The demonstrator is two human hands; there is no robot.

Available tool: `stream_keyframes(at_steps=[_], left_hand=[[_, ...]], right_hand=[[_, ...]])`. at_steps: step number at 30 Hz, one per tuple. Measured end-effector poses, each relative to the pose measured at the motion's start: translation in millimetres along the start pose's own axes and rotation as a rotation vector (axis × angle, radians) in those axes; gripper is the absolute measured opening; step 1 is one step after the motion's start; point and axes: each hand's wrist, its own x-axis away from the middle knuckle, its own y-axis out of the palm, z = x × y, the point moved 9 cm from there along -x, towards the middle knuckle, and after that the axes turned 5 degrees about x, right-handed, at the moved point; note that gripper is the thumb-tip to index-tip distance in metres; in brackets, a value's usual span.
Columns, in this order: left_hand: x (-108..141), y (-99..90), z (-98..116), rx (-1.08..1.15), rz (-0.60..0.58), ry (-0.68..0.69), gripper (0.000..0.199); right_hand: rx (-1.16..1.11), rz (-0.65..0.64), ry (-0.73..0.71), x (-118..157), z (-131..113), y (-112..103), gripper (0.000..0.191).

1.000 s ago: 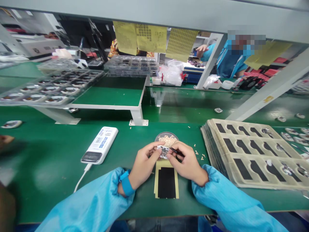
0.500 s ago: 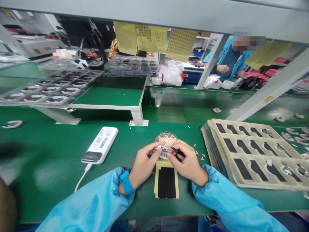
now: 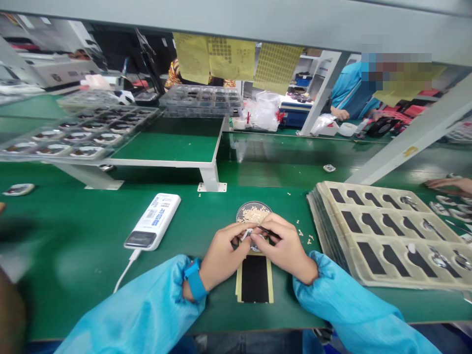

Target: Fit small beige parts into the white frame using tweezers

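Right hand (image 3: 285,243) curls snugly around slim black tool (image 3: 268,231) (left hand (image 3: 223,251) pinches white part (image 3: 247,234)).

Before you stands a green-topped bench (image 3: 199,314) bearing a low raised shelf (image 3: 173,147), with yellow sheets (image 3: 231,59) hung from a grey overhead beam (image 3: 221,19) and slanted white posts (image 3: 409,132) at right.
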Motion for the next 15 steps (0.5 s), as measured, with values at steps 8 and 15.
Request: stream_keyframes(at_steps=[8,15], left_hand=[[-1,-1.3,-7,0.032,0.022,-0.044,0.033],[-1,-6.0,-20,0.299,0.081,-0.185,0.034]], right_hand=[[-0.051,0.019,0.12,5,21,1,0.011],[-0.195,0.03,0.255,10,35,3,0.017]])
